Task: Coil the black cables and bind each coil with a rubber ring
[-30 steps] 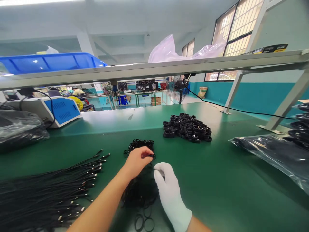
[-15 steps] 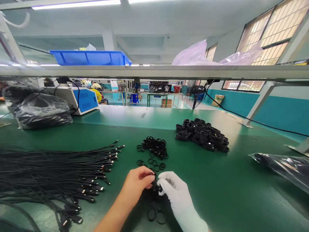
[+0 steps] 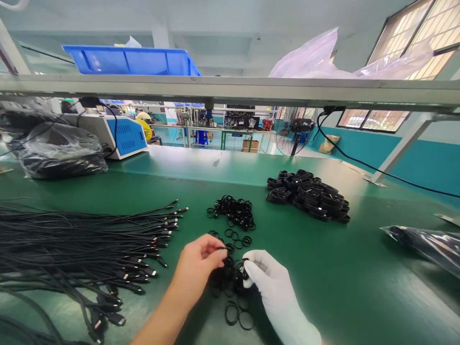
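Note:
My bare left hand is closed in a pinch on a thin black ring above the green table. Opposite it, my right hand, in a white glove, pinches a black ring between thumb and forefinger. Below and between the fingers lies a cluster of black rings, partly hidden by the hands. Two loose rings rest nearer to me. Beyond the hands, a heap of small black rings sits on the table, with several single ones scattered in front of it.
Many black cables with plugs spread across the left. Coiled black cables are heaped at the right, near a plastic bag. Farther back stand a filled clear bag and a blue-and-white machine. A shelf crosses above, bearing a blue bin.
My hands have moved apart, the left slightly up and leftward, the right to the right. The black cluster between them now shows more widely. The view has tilted down a little.

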{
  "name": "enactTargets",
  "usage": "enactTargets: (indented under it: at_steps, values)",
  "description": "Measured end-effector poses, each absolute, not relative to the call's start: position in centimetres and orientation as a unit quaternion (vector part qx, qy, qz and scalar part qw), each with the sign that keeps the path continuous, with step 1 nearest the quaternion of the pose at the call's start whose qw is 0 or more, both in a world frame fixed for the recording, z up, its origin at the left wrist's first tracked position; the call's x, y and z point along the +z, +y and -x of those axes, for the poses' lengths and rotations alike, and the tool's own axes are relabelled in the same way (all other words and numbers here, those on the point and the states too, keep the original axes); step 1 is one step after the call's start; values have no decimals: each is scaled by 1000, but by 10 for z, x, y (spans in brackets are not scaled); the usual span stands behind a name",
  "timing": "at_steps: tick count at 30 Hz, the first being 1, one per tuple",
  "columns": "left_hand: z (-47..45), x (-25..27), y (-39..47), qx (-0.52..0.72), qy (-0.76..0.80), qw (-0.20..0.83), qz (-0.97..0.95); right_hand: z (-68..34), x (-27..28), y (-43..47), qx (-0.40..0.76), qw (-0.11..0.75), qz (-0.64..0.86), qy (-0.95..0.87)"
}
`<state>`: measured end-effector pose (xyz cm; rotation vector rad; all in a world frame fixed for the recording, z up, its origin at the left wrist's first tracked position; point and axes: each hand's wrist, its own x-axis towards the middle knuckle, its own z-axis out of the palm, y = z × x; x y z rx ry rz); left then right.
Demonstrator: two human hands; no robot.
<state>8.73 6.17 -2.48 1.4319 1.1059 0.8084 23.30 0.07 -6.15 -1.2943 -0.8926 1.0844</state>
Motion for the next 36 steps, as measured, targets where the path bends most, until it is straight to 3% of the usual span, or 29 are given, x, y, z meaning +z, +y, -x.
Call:
enactTargets:
  at_steps: [7,14,24,30,36]
  values:
    - [-83,-18,53,249,507,313,-763,-232,-63,0,462,575,556,-382]
    - [-95,-26,46,233,450,337,-793,-232,-59,0,479,587,523,-389]
    - [-97,-27,47,248,443,513,-692,-229,-69,-2,456,559,567,-398]
    - [-84,-23,59,315,481,442,-689,-236,-59,0,423,560,586,-404]
    - [-86,-22,55,212,505,278,-790,-234,-62,-2,437,556,576,-410]
